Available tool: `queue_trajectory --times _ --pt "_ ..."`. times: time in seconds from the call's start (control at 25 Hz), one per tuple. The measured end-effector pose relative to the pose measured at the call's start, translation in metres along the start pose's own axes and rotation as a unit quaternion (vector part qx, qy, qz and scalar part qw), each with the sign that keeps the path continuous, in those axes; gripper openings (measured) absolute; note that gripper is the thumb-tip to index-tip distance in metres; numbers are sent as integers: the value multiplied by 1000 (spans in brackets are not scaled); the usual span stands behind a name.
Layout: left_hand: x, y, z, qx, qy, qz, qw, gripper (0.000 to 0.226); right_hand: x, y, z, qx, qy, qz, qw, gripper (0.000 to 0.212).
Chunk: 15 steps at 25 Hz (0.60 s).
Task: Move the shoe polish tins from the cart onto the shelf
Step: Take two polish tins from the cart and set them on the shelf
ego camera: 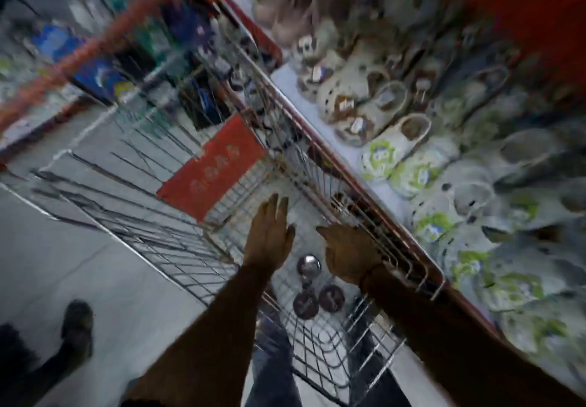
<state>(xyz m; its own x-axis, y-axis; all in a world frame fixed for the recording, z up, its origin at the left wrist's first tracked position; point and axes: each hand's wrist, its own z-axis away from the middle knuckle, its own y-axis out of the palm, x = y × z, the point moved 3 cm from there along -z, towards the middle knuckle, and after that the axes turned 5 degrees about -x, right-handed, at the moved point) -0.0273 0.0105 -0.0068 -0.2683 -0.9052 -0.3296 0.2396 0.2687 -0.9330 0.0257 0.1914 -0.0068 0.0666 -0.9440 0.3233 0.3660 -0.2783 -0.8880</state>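
The head view is blurred by motion. A wire shopping cart (pixel 177 222) stands in front of me, its near end holding three round shoe polish tins: one shiny silver (pixel 308 264) and two dark ones (pixel 305 304) (pixel 331 298). My left hand (pixel 269 235) hovers flat and open over the cart, just beyond the tins. My right hand (pixel 348 253) is over the cart's right side, thumb out, its fingers hidden behind the hand near the wire rim; no tin shows in it. The shelf (pixel 320 111) runs along the right of the cart.
The shelf is crowded with white and green clogs (pixel 393 150) and other footwear. A red placard (pixel 212 167) hangs on the cart's far end. More stocked shelves (pixel 95 67) lie beyond. A person's shoe and leg (pixel 76 327) stand on the floor at lower left.
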Motion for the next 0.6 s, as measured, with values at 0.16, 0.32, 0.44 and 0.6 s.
queue_trajectory --times 0.16,0.32,0.44,0.6 --pt "-8 125 31 220 -57 13 974 71 -48 103 4 232 73 67 968 57" --pt "-17 187 43 240 -43 3 970 69 -64 146 -7 184 33 102 977 44" --pt "-26 196 39 236 -37 -14 971 57 -68 148 -9 196 39 120 972 50" --pt "-27 154 25 217 -64 -5 974 66 -56 105 -12 147 60 86 984 58"
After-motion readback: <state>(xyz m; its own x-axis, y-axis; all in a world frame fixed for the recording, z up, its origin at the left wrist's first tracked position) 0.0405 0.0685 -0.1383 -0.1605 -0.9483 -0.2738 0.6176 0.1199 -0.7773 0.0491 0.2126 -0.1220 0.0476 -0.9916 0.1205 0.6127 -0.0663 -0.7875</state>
